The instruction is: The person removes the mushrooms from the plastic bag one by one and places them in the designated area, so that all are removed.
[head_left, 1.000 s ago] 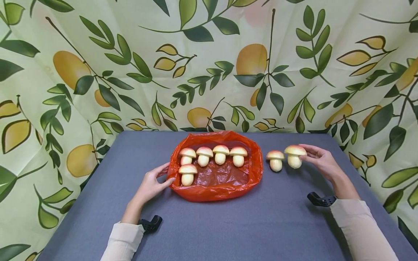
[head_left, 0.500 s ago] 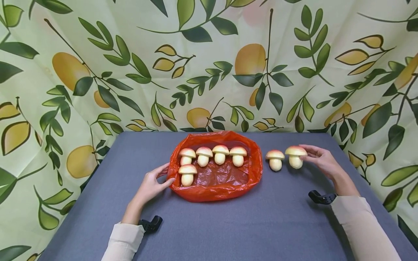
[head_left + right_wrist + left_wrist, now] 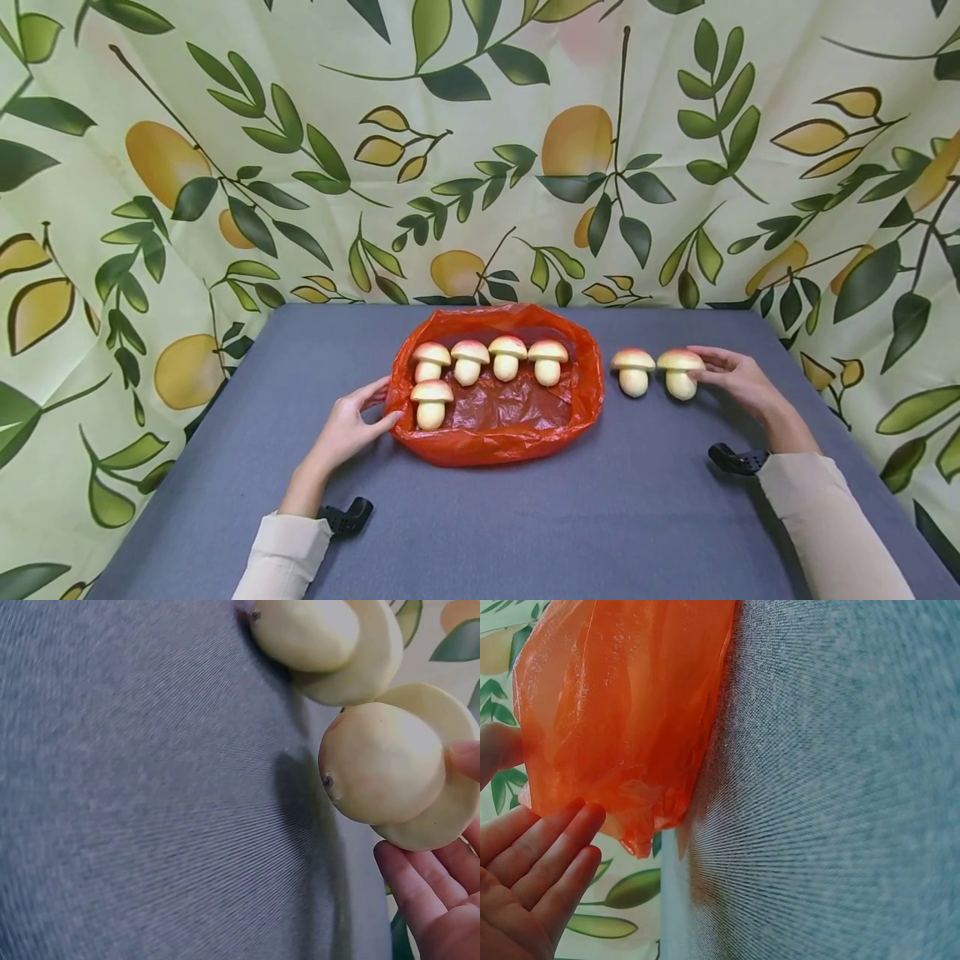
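Observation:
A red plastic bag lies spread wide, with several toy mushrooms inside along its far side and left end. My left hand rests on the bag's left end, thumb near the front and fingers further back. Its fingers look straight against the plastic in the left wrist view. On the right, my right hand pinches the cap of a toy mushroom with a pale stem and yellow-red cap. Thumb and fingers are at the cap's side, stem pointing down. A similar mushroom stands just left of it.
A blue-grey cloth covers the table. Behind and at both sides hangs a curtain printed with leaves and orange fruit. Each wrist wears a black camera mount.
My right hand has lowered the mushroom slightly, so it now sits about level with the mushroom beside it. The left hand and the bag have stayed in place.

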`<state>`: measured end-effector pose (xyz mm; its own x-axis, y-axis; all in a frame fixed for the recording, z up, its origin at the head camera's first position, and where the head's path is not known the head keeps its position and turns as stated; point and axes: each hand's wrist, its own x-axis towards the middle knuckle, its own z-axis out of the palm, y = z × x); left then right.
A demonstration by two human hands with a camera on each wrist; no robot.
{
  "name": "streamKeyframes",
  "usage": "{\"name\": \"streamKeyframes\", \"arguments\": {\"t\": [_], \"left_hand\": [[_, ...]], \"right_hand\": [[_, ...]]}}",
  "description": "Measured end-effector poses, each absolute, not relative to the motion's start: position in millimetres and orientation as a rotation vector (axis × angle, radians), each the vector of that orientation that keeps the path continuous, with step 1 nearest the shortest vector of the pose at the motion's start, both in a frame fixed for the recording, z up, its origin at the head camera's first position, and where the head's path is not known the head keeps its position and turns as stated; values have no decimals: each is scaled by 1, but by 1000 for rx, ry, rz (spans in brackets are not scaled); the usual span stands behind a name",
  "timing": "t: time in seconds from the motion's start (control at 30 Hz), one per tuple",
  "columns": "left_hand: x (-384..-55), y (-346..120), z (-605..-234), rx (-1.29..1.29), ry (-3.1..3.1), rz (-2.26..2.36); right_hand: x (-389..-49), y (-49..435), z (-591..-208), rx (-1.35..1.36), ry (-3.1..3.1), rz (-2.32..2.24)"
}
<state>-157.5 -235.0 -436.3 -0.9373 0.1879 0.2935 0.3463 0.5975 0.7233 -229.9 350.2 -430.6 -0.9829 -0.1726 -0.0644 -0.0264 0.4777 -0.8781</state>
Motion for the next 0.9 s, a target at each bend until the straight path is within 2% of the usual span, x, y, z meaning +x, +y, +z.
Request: {"name": "streamKeyframes", "arguments": {"t": [0.9], "left_hand": [[-157, -235, -438, -450, -2628, -1249]], "right_hand": [[-241, 348, -445, -226, 2536, -1559]]}}
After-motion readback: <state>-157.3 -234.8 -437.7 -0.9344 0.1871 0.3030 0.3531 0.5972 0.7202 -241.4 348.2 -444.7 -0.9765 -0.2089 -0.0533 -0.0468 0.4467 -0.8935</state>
